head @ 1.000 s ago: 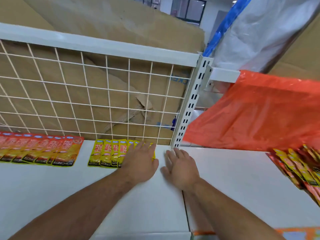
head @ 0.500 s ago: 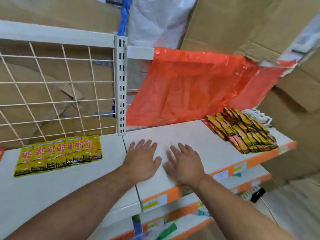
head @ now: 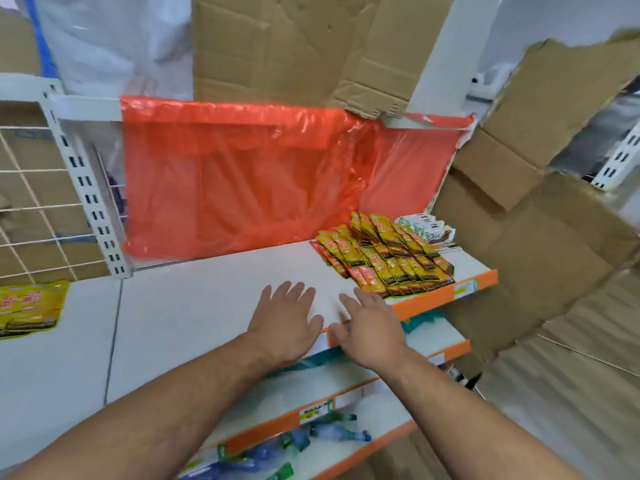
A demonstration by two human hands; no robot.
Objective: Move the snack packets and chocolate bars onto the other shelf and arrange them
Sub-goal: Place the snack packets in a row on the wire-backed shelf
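At the far left, a short row of yellow packets (head: 29, 306) lies flat and overlapping on the left shelf (head: 52, 368), cut off by the picture's edge. Behind them stands a white wire grid (head: 31, 209), and beside it a slotted post (head: 86, 188) marks the seam between the two shelves. The right shelf (head: 207, 306) is white with an orange front strip, and an orange sheet (head: 242, 174) of thin plastic hangs across its back. Over the front part of this shelf both hands are held palm down, side by side and apart. The left hand (head: 287, 320) has its fingers straight and spread and grips nothing. The right hand (head: 372, 329) is just beside it, its fingers also spread and pointing toward the far right corner, and it too holds nothing. The thumbs are near each other but do not touch. Whether the palms rest on the shelf or hang just above it cannot be told. Right of the hands, near the right end of the shelf, a pile (head: 381, 258) of yellow and red packets lies in overlapping rows, reaching the front edge. Behind it, at the back corner, lie a few bars (head: 427, 228) in white and brown wrappers. Torn cardboard (head: 519, 237) fills the space to the right. Below the hands, bottles (head: 329, 427) lie on a lower shelf (head: 388, 403).
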